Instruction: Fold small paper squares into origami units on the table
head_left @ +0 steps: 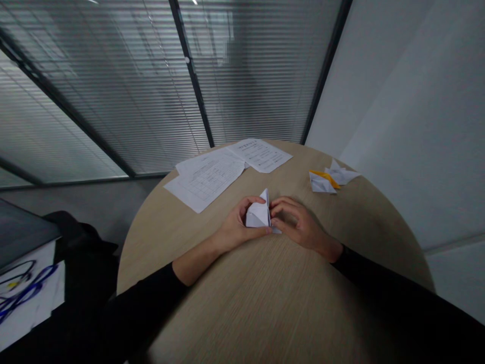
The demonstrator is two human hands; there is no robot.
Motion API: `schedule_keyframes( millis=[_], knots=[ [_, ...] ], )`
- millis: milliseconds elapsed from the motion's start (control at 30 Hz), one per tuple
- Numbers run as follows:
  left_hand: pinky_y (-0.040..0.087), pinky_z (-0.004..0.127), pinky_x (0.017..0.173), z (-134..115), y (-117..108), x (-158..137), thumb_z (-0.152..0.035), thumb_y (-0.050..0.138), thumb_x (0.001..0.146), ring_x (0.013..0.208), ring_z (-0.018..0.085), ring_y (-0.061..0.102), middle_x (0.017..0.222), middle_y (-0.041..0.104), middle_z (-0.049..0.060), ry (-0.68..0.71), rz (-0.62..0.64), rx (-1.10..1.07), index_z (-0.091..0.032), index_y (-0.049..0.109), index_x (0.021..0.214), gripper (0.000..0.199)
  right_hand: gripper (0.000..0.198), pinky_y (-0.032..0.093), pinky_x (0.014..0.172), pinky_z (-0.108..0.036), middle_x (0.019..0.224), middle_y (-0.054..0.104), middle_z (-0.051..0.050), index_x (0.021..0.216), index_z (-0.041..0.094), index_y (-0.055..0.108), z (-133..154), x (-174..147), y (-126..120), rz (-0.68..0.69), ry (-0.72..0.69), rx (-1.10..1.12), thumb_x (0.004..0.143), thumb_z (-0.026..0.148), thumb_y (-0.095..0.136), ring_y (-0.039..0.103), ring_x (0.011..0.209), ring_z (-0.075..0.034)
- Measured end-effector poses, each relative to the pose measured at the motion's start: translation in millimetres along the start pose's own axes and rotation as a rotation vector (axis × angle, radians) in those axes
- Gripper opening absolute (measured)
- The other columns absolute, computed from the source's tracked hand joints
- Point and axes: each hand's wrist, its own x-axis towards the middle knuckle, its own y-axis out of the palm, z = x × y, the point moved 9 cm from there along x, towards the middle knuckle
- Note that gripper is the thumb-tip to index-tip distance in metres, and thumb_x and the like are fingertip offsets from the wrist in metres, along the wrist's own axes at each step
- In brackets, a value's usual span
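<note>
A small piece of white folded paper, with a pointed tip standing up at its top right, is between my hands over the middle of the table. My left hand grips it from the left, fingers on the upper part and thumb along the lower edge. From the right, my right hand has its curled fingertips and thumb at the paper's right edge, where a low flap sticks out. The inner folds are hidden from me.
Printed sheets lie at the back of the round wooden table. Folded paper pieces, white and yellow-orange, sit at the back right. Left of the table are papers with a blue cord. A glass partition with blinds stands behind.
</note>
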Motion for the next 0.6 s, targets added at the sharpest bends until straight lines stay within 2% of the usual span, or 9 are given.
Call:
schedule_keyframes(
  millis=[267,433,600],
  knots=[
    [0.055,0.033,0.087,-2.9,9.6,-3.2,-0.039,0.107,0.083,0.098,0.021,0.069,0.116,0.074,0.005,0.082,0.060,0.049,-0.024,0.063,0.135,0.070,0.007,0.058,0.100,-0.045,0.115,0.077,-0.006,0.105,0.028,0.074,-8.8,-0.9,8.9,0.050,0.120,0.082,0.109,0.031,0.079,0.075,0.111,-0.027],
    [0.054,0.034,0.086,-3.5,8.0,-3.5,-0.040,0.108,0.082,0.098,0.021,0.069,0.115,0.074,0.004,0.083,0.049,0.080,-0.025,0.062,0.136,0.072,0.009,0.058,0.099,-0.044,0.112,0.075,-0.005,0.104,0.028,0.074,-15.0,-1.3,10.2,0.051,0.166,0.142,0.110,0.035,0.078,0.073,0.111,-0.027],
    [0.055,0.035,0.087,-6.9,7.4,-2.6,-0.037,0.107,0.078,0.100,0.023,0.068,0.117,0.073,0.005,0.106,0.034,0.154,-0.026,0.058,0.134,0.075,0.009,0.057,0.094,-0.042,0.108,0.073,-0.004,0.097,0.028,0.073,-22.2,-2.3,9.3,0.018,0.174,0.116,0.105,0.025,0.076,0.072,0.104,-0.025]
  ],
)
